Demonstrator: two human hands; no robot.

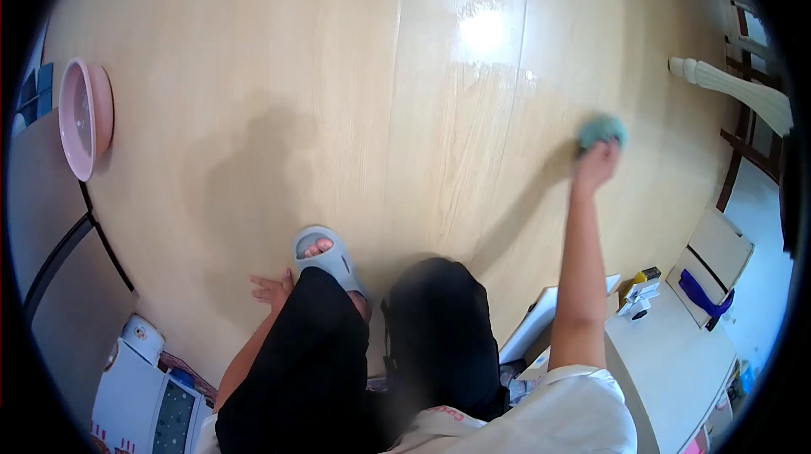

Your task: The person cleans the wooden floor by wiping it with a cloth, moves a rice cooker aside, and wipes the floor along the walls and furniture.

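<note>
Out to the right, my right hand (598, 163) grips a bunched green cloth (602, 130) against the light wood floor (338, 57). The fingers are partly hidden by the cloth and slightly blurred. My left hand (270, 289) is low on the left beside my knee and the grey slipper (328, 253), with its fingers spread and nothing in them. Wet-looking, shiny patches show on the floor near the top middle, left of the cloth.
A pink basin (101, 109) stands at the far left. White furniture legs (735, 86) and dark bars are at the right edge. A white cabinet (672, 361) with small items is at lower right, a white box-like unit (135, 395) at lower left.
</note>
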